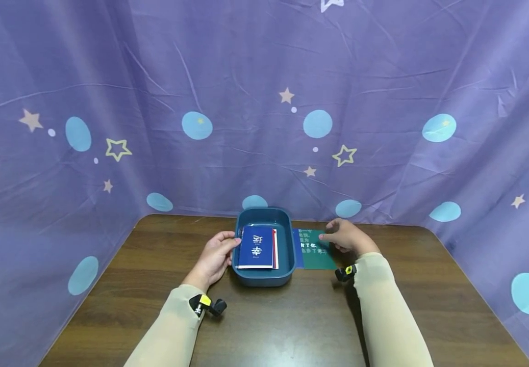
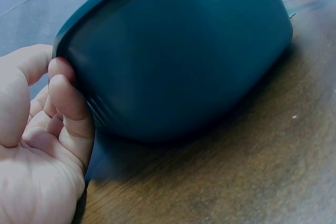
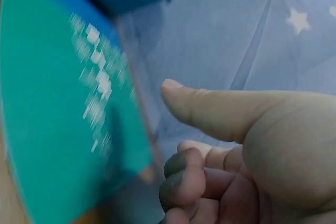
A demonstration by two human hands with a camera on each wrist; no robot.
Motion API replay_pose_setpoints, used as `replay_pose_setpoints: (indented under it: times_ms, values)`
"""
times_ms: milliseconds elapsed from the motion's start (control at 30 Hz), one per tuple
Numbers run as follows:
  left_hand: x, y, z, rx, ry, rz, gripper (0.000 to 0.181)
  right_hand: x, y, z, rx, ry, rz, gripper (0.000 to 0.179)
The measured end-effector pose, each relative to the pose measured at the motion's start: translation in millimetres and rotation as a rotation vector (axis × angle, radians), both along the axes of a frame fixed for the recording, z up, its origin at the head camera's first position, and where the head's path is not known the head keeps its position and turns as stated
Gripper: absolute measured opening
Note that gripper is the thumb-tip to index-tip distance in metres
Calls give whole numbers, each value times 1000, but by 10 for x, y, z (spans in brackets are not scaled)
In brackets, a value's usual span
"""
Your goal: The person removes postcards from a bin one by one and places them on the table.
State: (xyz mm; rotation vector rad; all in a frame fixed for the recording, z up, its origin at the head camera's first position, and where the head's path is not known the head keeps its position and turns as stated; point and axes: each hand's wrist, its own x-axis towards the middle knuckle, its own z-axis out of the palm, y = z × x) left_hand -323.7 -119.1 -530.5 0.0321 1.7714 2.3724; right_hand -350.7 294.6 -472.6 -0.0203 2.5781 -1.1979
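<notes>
A dark teal plastic bin point(image 1: 287, 219) stands on the table, holding a small stack of cards or booklets. The top one is a blue card point(image 1: 248, 250) with white characters; red and white edges show beneath it. My left hand point(image 1: 213, 257) grips the bin's left rim, thumb on the edge and fingers against the outer wall, as the left wrist view shows. Right of the bin lies a green card point(image 1: 317, 260) with pale lettering and a blue strip along its left side. Over its right edge hovers my right hand point(image 1: 349, 238), thumb stretched out, fingers loosely bent, holding nothing.
The brown wooden table point(image 1: 255, 326) ends at a purple curtain point(image 1: 246, 163) with stars and blue dots, close behind the bin. Each wrist carries a small black camera, such as the left wrist camera point(image 1: 206, 304).
</notes>
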Motion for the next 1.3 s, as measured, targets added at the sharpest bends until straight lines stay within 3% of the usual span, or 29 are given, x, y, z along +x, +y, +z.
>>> replay_pose_setpoints:
  times_ms: [300,567,733,867,1067,1300]
  values:
    - [18,-35,34,-3,2,-7,28,9,-522,493,-65,113,113,54]
    - [6,-2,24,8,-9,4,27,-118,-1271,791,14,65,255,59]
    - [13,-9,36,-3,1,-6,28,-236,-1739,733,108,-30,263,73]
    - [19,-3,15,-5,-9,-3,24,-281,-1960,646,253,-105,232,76]
    - [12,8,3,-6,1,6,23,-363,-2079,538,542,-84,220,68]
    - [9,-7,5,3,5,0,23,-368,-2145,380,545,-99,185,53]
